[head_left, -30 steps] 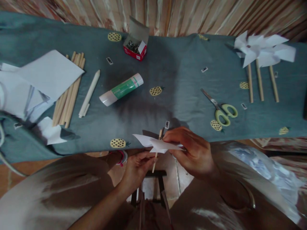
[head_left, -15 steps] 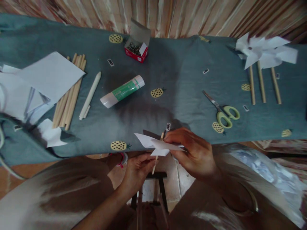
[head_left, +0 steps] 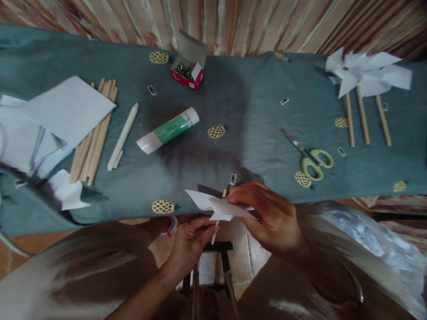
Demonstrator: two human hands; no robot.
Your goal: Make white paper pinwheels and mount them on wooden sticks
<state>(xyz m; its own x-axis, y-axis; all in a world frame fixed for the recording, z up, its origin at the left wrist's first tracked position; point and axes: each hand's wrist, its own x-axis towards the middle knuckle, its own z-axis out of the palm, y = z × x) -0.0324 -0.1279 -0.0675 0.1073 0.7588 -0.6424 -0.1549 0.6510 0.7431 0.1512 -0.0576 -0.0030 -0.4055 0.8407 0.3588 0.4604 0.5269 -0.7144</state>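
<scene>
A white paper pinwheel (head_left: 223,208) is held over the front edge of the cloth-covered table. Its thin wooden stick (head_left: 214,235) passes behind the paper, and the tip shows above it. Low on the stick, my left hand (head_left: 191,238) is closed, pinching it between thumb and fingers. My right hand (head_left: 267,218) is closed at the right of the pinwheel, with fingers by the top of the stick and the paper blades; what lies under its fingertips is hidden.
Green-handled scissors (head_left: 312,162) lie to the right. Beyond them are finished pinwheels (head_left: 367,73). A glue stick (head_left: 168,130), an open red box of small metal pins (head_left: 187,75), a white pen (head_left: 123,137), wooden sticks (head_left: 96,138) and white paper sheets (head_left: 68,109) spread toward the left.
The view has shifted slightly, so the table things appear a little lower and to the left. Both hands keep their hold, and the pinwheel tilts only slightly.
</scene>
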